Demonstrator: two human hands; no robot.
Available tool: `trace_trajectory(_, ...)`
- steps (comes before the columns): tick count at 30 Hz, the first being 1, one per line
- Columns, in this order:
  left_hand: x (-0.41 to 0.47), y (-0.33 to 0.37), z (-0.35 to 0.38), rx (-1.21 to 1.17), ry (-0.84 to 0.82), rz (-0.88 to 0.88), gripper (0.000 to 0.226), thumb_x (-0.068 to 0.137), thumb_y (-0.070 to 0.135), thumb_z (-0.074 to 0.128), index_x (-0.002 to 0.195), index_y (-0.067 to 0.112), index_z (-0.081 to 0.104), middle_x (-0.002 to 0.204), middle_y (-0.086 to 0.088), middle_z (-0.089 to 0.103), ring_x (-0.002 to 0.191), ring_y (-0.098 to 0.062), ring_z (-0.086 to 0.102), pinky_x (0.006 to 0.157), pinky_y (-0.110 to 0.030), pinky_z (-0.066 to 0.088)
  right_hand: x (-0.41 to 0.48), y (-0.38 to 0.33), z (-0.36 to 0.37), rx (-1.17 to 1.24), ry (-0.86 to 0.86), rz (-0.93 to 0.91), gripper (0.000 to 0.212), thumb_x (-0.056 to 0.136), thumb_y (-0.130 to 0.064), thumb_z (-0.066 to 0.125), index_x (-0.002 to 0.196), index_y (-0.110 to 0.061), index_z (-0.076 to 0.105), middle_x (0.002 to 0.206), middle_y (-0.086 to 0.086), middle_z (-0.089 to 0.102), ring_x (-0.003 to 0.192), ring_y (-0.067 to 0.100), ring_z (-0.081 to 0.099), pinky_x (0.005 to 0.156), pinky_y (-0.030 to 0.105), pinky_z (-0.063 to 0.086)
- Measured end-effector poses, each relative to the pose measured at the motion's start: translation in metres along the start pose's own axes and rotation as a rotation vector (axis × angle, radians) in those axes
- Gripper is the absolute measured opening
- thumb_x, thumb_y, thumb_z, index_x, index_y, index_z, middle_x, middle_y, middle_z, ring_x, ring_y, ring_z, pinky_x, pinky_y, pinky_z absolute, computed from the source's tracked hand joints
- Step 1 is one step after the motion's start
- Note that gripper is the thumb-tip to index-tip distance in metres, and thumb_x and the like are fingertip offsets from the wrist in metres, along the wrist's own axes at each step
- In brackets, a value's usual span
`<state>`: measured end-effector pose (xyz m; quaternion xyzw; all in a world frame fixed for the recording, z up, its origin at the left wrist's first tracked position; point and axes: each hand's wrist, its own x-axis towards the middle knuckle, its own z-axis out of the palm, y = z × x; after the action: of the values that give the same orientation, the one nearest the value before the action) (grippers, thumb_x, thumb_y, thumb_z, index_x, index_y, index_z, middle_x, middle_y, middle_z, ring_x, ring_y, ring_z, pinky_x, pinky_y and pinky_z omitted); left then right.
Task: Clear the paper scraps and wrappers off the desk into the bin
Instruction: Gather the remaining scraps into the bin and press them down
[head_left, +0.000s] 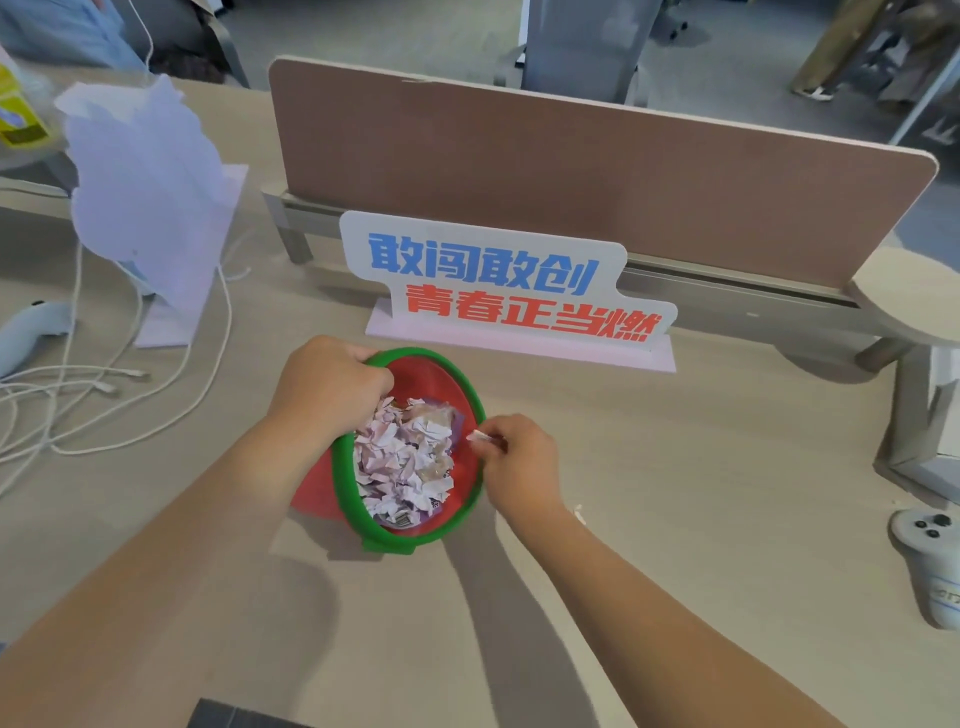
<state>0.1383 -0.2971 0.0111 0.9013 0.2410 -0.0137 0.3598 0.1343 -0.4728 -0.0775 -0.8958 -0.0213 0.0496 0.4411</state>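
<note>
A small red bin (457, 395) with a green rim stands on the desk, tilted toward me. Crumpled paper scraps and wrappers (408, 462) fill it. My left hand (327, 384) grips the bin's far left rim, fingers curled over the edge. My right hand (519, 462) hovers at the bin's right rim and pinches a small white paper scrap (480, 437) between thumb and fingers. One tiny white scrap (578, 512) lies on the desk just right of my right wrist.
A sign with blue and red characters (509, 286) stands behind the bin, before a brown divider (597, 176). White cables (104, 384) and a pale cut-out stand (150, 197) lie to the left. A white controller (930, 566) rests at the right edge.
</note>
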Motion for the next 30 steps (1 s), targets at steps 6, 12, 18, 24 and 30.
trace_trajectory(6, -0.003, 0.001, -0.001, 0.033, -0.011, 0.079, 0.017, 0.07, 0.01, 0.064, 0.08, 0.004, 0.076, 0.071, -0.02, 0.071, 0.077, -0.035, 0.067, 0.064, -0.036, 0.051, -0.011, -0.049, 0.025, 0.006, -0.235, -0.15, 0.029, 0.08, -0.02, 0.069, 0.106, -0.01, 0.068, 0.112, 0.009, 0.066, 0.102, 0.02, 0.058, 0.09, 0.02, 0.039)
trace_trajectory(12, -0.004, -0.004, -0.006, -0.01, -0.038, 0.065, 0.016, 0.07, 0.011, 0.065, 0.079, 0.008, 0.078, 0.069, -0.015, 0.073, 0.073, -0.031, 0.069, 0.066, -0.036, 0.053, -0.019, -0.019, -0.01, 0.087, 0.085, -0.068, 0.011, 0.083, -0.022, 0.065, 0.089, -0.017, 0.072, 0.088, -0.003, 0.069, 0.078, 0.007, 0.056, 0.073, 0.017, 0.041)
trace_trajectory(18, -0.007, -0.007, -0.008, -0.021, -0.036, 0.069, 0.02, 0.072, 0.011, 0.063, 0.084, 0.009, 0.079, 0.074, -0.015, 0.074, 0.076, -0.03, 0.069, 0.068, -0.038, 0.054, -0.023, 0.079, -0.053, -0.116, 0.178, 0.298, 0.016, 0.084, -0.012, 0.057, 0.072, -0.012, 0.068, 0.069, 0.009, 0.065, 0.058, 0.015, 0.055, 0.049, 0.014, 0.033)
trace_trajectory(24, -0.007, -0.006, -0.006, -0.021, -0.029, 0.061, 0.02, 0.074, 0.011, 0.063, 0.086, 0.01, 0.08, 0.078, -0.015, 0.075, 0.078, -0.029, 0.069, 0.072, -0.039, 0.055, -0.023, 0.118, -0.048, -0.297, -0.058, 0.26, 0.031, 0.077, -0.009, 0.061, 0.05, -0.011, 0.048, 0.052, 0.004, 0.039, 0.057, 0.023, 0.038, 0.045, 0.02, 0.023)
trace_trajectory(30, -0.005, -0.007, -0.002, 0.012, -0.035, 0.072, 0.022, 0.072, 0.012, 0.062, 0.087, 0.008, 0.078, 0.079, -0.016, 0.075, 0.079, -0.031, 0.069, 0.071, -0.041, 0.055, -0.022, 0.123, -0.036, -0.39, -0.162, 0.239, 0.013, 0.083, -0.005, 0.055, 0.07, -0.007, 0.058, 0.081, 0.009, 0.053, 0.072, 0.024, 0.05, 0.053, 0.028, 0.031)
